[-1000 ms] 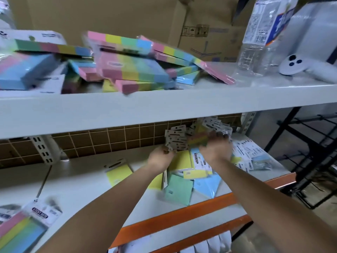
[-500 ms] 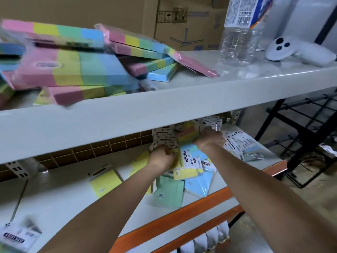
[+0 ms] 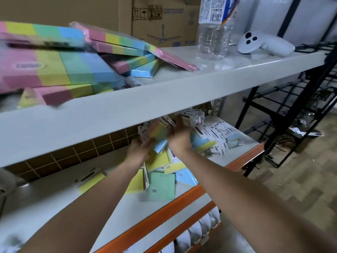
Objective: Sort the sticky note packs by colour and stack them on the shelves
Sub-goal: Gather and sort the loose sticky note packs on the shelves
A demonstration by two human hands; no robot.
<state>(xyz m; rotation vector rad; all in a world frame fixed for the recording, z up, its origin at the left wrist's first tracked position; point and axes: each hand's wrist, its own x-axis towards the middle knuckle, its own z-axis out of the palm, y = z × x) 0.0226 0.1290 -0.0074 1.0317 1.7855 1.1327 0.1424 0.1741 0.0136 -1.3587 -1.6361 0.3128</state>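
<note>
On the lower shelf (image 3: 54,201) my left hand (image 3: 139,149) and my right hand (image 3: 179,138) hold a bundle of small multi-colour sticky note packs (image 3: 159,133) between them, just under the upper shelf's edge (image 3: 164,99). The right hand's fingers curl round the white card headers; the left hand holds the bundle from the left, blurred. Below the hands lie loose single-colour packs: yellow (image 3: 93,181), green (image 3: 162,186), blue (image 3: 186,177). More small packs (image 3: 217,134) lie to the right. Large rainbow packs (image 3: 63,68) are piled untidily on the upper shelf.
A clear plastic bottle (image 3: 213,35), a white controller (image 3: 262,43) and cardboard boxes (image 3: 160,21) stand on the upper shelf at the right and back. An orange beam (image 3: 164,214) fronts the lower shelf. A black wire rack (image 3: 291,106) stands to the right.
The view has swung left and downward. Both hands have stayed on the bundle and shifted it slightly under the upper shelf; the left hand's fingers look straighter now.
</note>
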